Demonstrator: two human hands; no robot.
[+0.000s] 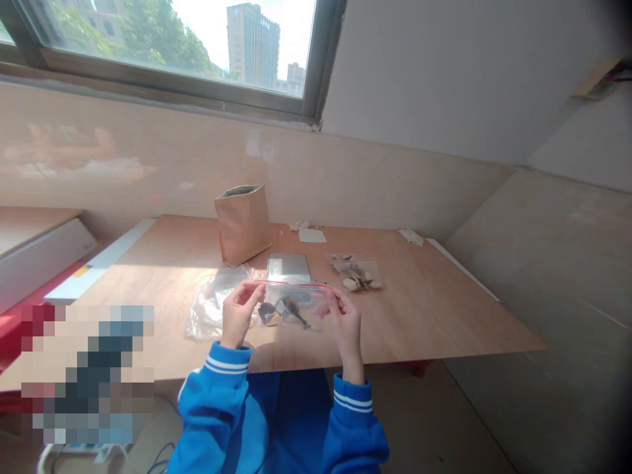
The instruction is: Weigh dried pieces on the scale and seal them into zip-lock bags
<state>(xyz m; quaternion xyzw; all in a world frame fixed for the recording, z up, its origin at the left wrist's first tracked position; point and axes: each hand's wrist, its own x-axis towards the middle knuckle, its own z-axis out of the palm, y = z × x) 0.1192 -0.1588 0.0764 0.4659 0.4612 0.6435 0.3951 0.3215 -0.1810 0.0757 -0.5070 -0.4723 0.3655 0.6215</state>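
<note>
Between my two hands hangs a clear zip bag (316, 308) with a red line along its top edge and several dark pieces inside. My left hand (240, 309) pinches its upper left corner, while my right hand (344, 319) pinches the upper right corner. Just beyond the bag lies a flat scale-like device (288, 266) with a pale top, its near part hidden by the bag. To its right rest filled zip bags (363, 275) holding pale and dark pieces. Left of my left hand, clear plastic bags (207, 309) lie flat on the table.
A brown paper bag (241, 227) stands with its top open toward the back of the wooden table (434, 309). A white card (313, 236) and crumpled paper (411, 237) lie near the wall. A blurred patch covers the lower left.
</note>
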